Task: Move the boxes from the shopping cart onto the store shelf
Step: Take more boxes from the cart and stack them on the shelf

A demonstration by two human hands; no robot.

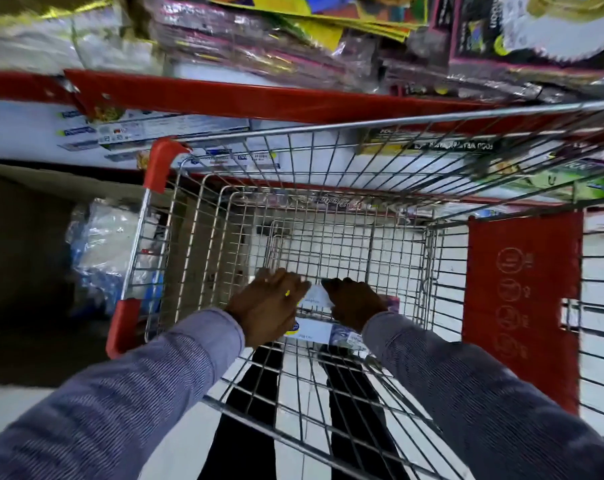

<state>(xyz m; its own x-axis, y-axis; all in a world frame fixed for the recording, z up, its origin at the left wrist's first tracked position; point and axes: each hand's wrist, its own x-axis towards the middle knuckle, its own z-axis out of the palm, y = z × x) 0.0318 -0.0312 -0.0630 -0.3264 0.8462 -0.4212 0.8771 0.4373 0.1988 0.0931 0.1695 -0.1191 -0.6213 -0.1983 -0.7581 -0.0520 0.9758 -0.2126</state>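
A wire shopping cart (328,216) with red corner guards stands against the store shelf (224,98), which has a red edge. Down near the cart's floor lie long white boxes (311,331) with blue print, stacked at the near end. My left hand (265,308) lies over the left end of the boxes and my right hand (356,303) over the right part, fingers curled on the top box (316,295). Both sleeves are blue-grey. How many boxes lie under my hands is hidden.
Similar white boxes (137,133) lie on the shelf level behind the cart. The upper shelf holds shiny wrapped packs (259,46). A red child-seat flap (522,299) is at the cart's right. Plastic-wrapped goods (103,251) sit low at the left. White floor tiles lie below.
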